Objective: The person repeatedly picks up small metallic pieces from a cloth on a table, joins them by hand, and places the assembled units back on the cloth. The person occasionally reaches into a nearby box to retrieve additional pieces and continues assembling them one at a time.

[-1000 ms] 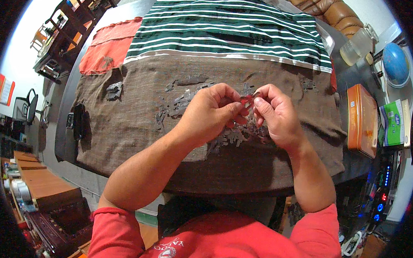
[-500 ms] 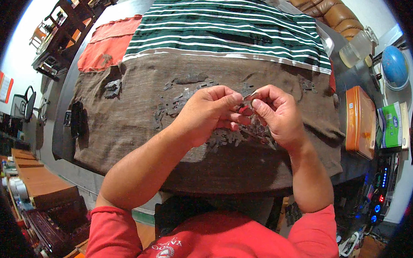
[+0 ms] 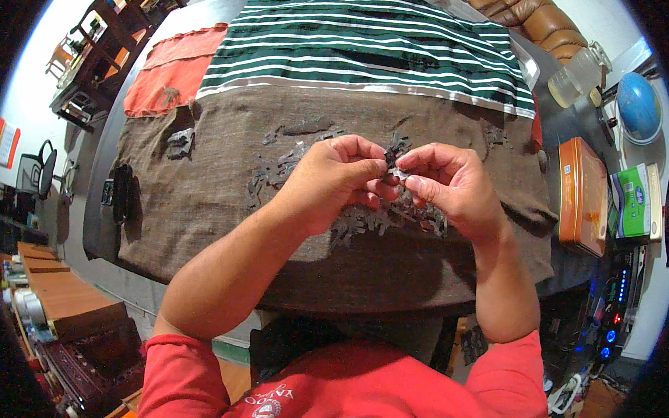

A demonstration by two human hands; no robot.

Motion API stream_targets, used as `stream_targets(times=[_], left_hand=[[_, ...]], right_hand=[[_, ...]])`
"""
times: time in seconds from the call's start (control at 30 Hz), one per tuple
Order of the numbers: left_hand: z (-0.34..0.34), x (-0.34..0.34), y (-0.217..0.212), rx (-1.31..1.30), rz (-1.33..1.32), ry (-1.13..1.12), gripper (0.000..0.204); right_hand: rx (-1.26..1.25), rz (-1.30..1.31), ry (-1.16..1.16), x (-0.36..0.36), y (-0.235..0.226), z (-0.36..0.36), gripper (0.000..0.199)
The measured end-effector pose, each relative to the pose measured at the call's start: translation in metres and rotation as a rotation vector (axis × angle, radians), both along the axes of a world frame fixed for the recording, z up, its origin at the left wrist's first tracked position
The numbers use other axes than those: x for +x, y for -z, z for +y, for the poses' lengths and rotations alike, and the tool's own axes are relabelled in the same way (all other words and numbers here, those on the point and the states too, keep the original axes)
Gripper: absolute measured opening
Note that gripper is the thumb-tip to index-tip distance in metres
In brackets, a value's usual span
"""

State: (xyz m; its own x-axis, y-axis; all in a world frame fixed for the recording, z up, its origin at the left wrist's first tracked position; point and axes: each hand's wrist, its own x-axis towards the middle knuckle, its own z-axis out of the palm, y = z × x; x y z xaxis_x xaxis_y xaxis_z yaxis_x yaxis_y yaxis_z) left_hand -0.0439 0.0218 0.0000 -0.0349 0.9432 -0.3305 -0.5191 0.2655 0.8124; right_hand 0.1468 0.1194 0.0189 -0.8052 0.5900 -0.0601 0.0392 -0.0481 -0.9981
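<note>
A small, light grey flat piece point(image 3: 398, 173) is pinched between my two hands over the middle of the brown cloth point(image 3: 201, 219). My left hand point(image 3: 330, 178) closes thumb and forefinger at its left side, with the other fingers curled below. My right hand point(image 3: 457, 182) grips it from the right between thumb and fingertips. The fingers hide much of the piece, and its exact kind is too small to make out. Beneath and around both hands lies a loose heap of small dark grey pieces point(image 3: 356, 226), many of them notched or angular.
Further grey pieces lie in a left cluster point(image 3: 180, 142) and a right cluster point(image 3: 497, 137). A green-and-white striped cloth point(image 3: 369, 52) covers the far side, beside a coral cloth point(image 3: 166, 74). An orange tin point(image 3: 582, 195) and a clear jug point(image 3: 575, 77) stand at the right.
My right hand has turned slightly, its thumb now lower and fingers more level. The held piece shows lighter between the fingertips. My left hand stays almost in place.
</note>
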Motion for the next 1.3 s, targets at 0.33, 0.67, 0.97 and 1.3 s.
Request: stream_targets(times=[0.33, 0.67, 0.97, 1.3], left_hand=[[-0.002, 0.004, -0.001, 0.069, 0.194, 0.065, 0.014], [-0.001, 0.004, -0.002, 0.042, 0.156, 0.046, 0.016], [-0.002, 0.000, -0.004, 0.008, -0.058, 0.085, 0.016], [-0.001, 0.003, 0.003, 0.079, -0.101, 0.014, 0.022]], right_hand=[[0.224, 0.022, 0.147, -0.010, 0.012, -0.002, 0.011], [0.377, -0.028, 0.112, -0.008, 0.014, -0.003, 0.014], [0.396, -0.006, 0.161, -0.007, 0.011, -0.003, 0.011], [0.376, 0.062, 0.087, -0.009, 0.010, -0.011, 0.028]])
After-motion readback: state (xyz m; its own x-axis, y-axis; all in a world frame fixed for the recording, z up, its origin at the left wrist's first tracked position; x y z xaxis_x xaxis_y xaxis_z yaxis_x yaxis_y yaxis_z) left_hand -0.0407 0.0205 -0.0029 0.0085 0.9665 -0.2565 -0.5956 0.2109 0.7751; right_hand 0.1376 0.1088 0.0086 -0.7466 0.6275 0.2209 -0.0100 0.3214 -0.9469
